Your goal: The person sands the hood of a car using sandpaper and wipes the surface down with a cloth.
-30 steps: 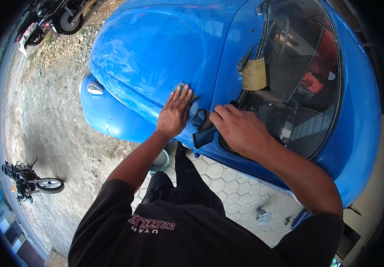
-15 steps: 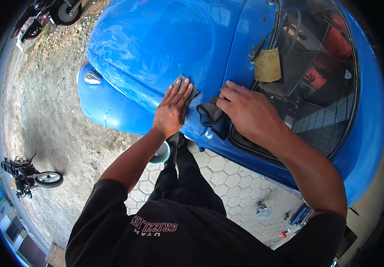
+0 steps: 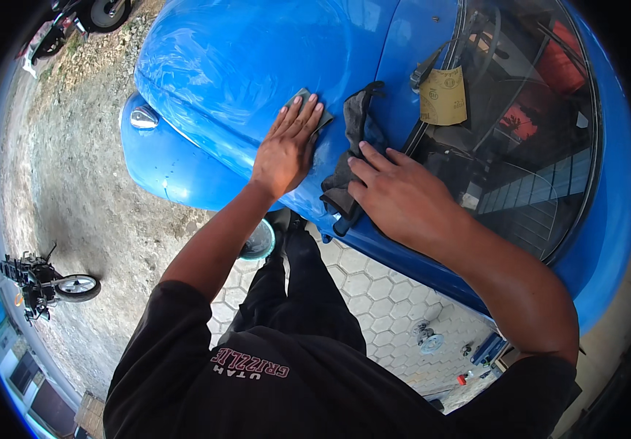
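Observation:
My left hand [image 3: 288,143] lies with its fingers stretched together over a small grey-green sheet of sandpaper [image 3: 301,96], pressing it to the blue car hood [image 3: 242,66]. The sheet's edges show past the fingertips and beside the index finger. My right hand [image 3: 396,183] is on a dark grey cloth [image 3: 357,121], its fingertips and thumb at the cloth's right edge. The cloth lies stretched out over the car body, between the hood and the windshield [image 3: 527,161]. How firmly the right fingers pinch it is partly hidden. Whitish smears mark the hood.
A tan paper sheet [image 3: 443,96] lies at the windshield's edge by the wiper. A bucket [image 3: 258,240] stands near my feet on the hexagonal paving [image 3: 370,285]. Tools [image 3: 489,350] lie at the lower right. A motorcycle [image 3: 48,287] stands to the left on rough ground.
The cloth has gone from bunched to spread lengthwise, and my right fingers have opened somewhat over it. My left hand and the sandpaper have slid slightly up and to the right.

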Demonstrator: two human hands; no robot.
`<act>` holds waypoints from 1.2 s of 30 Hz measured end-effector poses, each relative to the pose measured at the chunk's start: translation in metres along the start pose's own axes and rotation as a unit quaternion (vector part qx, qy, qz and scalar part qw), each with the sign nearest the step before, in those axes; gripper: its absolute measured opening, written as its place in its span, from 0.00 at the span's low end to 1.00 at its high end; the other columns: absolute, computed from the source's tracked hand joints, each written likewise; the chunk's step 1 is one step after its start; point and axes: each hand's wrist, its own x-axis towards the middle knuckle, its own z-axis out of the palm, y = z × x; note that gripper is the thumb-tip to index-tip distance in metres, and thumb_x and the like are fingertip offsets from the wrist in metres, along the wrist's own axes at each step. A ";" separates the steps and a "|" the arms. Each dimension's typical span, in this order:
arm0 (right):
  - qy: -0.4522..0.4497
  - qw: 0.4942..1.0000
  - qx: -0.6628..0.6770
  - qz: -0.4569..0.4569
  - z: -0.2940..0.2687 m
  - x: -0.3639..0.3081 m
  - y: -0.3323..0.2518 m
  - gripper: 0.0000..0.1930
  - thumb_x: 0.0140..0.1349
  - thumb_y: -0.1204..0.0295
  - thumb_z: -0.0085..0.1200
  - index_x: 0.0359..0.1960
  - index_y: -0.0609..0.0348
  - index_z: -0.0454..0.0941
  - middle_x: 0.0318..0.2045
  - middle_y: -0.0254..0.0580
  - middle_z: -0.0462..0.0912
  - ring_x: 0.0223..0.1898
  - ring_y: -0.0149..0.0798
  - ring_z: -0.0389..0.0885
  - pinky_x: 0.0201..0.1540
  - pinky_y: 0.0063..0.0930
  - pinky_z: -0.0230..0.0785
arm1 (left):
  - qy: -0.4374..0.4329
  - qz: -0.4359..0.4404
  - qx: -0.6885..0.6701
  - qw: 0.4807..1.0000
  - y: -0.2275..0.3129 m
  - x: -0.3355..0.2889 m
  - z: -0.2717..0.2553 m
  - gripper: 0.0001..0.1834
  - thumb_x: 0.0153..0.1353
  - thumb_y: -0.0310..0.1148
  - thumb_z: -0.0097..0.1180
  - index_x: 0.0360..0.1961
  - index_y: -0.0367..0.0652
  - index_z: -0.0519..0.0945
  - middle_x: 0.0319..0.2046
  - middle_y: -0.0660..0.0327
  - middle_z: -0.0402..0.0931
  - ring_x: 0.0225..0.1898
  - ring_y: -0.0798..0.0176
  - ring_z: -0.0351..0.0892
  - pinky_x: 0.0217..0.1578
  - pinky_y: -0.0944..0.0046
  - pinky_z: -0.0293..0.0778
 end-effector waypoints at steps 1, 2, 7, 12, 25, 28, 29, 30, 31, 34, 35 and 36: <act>0.066 0.997 -0.017 -0.027 0.002 -0.004 0.001 0.15 0.78 0.68 0.62 0.56 0.63 0.94 0.65 0.55 0.92 0.77 0.59 0.88 0.78 0.57 0.81 | -0.023 -0.003 -0.013 1.000 0.001 -0.024 -0.004 0.36 0.87 0.32 0.56 0.93 0.42 0.70 0.93 0.51 0.66 0.94 0.41 0.60 0.93 0.40 0.57; 0.070 0.997 -0.016 -0.023 0.003 -0.002 0.001 0.15 0.78 0.68 0.62 0.56 0.63 0.94 0.65 0.55 0.92 0.77 0.59 0.88 0.78 0.57 0.81 | -0.050 -0.008 -0.021 0.999 -0.001 -0.037 -0.007 0.37 0.86 0.32 0.56 0.93 0.43 0.69 0.93 0.53 0.65 0.95 0.43 0.59 0.94 0.41 0.56; -0.009 0.998 0.019 -0.053 -0.001 0.007 -0.006 0.14 0.78 0.68 0.62 0.56 0.62 0.93 0.56 0.48 0.95 0.64 0.50 0.94 0.71 0.50 0.82 | -0.032 0.000 0.012 0.999 -0.012 -0.019 -0.006 0.39 0.84 0.31 0.57 0.94 0.44 0.68 0.93 0.53 0.65 0.95 0.43 0.59 0.94 0.40 0.56; -0.010 1.000 0.016 -0.020 -0.009 0.005 -0.001 0.11 0.78 0.70 0.59 0.54 0.60 0.91 0.56 0.45 0.94 0.67 0.48 0.92 0.74 0.49 0.81 | 0.004 0.015 0.014 1.000 -0.012 0.025 0.001 0.33 0.90 0.32 0.52 0.92 0.39 0.70 0.91 0.48 0.68 0.93 0.37 0.62 0.93 0.39 0.57; 0.026 0.995 -0.066 0.071 -0.024 0.001 0.001 0.10 0.75 0.71 0.64 0.52 0.58 0.91 0.50 0.43 0.94 0.56 0.46 0.94 0.64 0.44 0.84 | 0.027 -0.012 0.003 1.000 -0.001 0.027 0.002 0.33 0.88 0.29 0.53 0.91 0.41 0.73 0.91 0.47 0.69 0.93 0.37 0.62 0.92 0.37 0.57; 0.016 0.996 -0.054 0.070 -0.022 -0.002 0.000 0.09 0.76 0.71 0.63 0.51 0.58 0.90 0.50 0.42 0.93 0.58 0.45 0.94 0.64 0.43 0.84 | -0.047 0.016 -0.006 0.999 -0.002 -0.022 -0.006 0.34 0.89 0.32 0.53 0.92 0.41 0.71 0.92 0.49 0.67 0.94 0.41 0.60 0.94 0.40 0.56; 0.015 0.995 -0.059 0.075 -0.021 -0.003 0.001 0.09 0.76 0.71 0.63 0.51 0.58 0.90 0.50 0.42 0.93 0.58 0.45 0.94 0.64 0.43 0.84 | -0.055 0.019 -0.024 0.998 0.000 -0.043 -0.009 0.34 0.88 0.32 0.53 0.92 0.41 0.71 0.92 0.48 0.67 0.94 0.40 0.61 0.93 0.40 0.57; 0.022 0.997 -0.047 0.050 -0.017 -0.002 0.000 0.09 0.76 0.71 0.62 0.52 0.58 0.90 0.51 0.42 0.93 0.59 0.44 0.94 0.64 0.43 0.84 | -0.052 0.022 -0.026 0.998 0.003 -0.050 -0.011 0.34 0.88 0.32 0.53 0.92 0.41 0.71 0.92 0.48 0.67 0.94 0.40 0.61 0.93 0.40 0.57; 0.030 0.999 -0.032 0.020 -0.014 0.000 -0.001 0.09 0.76 0.71 0.62 0.53 0.58 0.89 0.52 0.42 0.93 0.60 0.43 0.94 0.65 0.43 0.84 | -0.066 0.012 -0.027 0.997 0.005 -0.058 -0.015 0.35 0.88 0.31 0.53 0.93 0.42 0.70 0.92 0.48 0.66 0.94 0.40 0.62 0.93 0.39 0.57; 0.066 0.998 0.014 -0.008 -0.016 0.007 -0.008 0.10 0.77 0.72 0.61 0.54 0.58 0.88 0.55 0.42 0.92 0.61 0.42 0.94 0.65 0.43 0.84 | -0.065 -0.013 -0.025 0.997 0.007 -0.051 -0.012 0.34 0.87 0.30 0.53 0.91 0.41 0.72 0.92 0.47 0.66 0.94 0.38 0.61 0.93 0.39 0.57; 0.067 0.998 0.013 -0.011 -0.019 0.010 -0.009 0.10 0.77 0.72 0.61 0.54 0.58 0.88 0.55 0.42 0.92 0.61 0.42 0.94 0.65 0.43 0.84 | -0.050 -0.005 -0.012 0.999 0.001 -0.042 -0.006 0.33 0.87 0.31 0.54 0.90 0.40 0.74 0.91 0.46 0.68 0.93 0.38 0.62 0.94 0.39 0.56; 0.074 0.997 0.014 -0.012 -0.022 0.013 -0.008 0.10 0.77 0.72 0.61 0.55 0.58 0.88 0.56 0.42 0.92 0.61 0.42 0.93 0.65 0.44 0.84 | -0.033 0.005 -0.002 0.999 -0.005 -0.028 0.004 0.32 0.87 0.31 0.54 0.88 0.38 0.75 0.90 0.45 0.70 0.93 0.38 0.62 0.94 0.39 0.56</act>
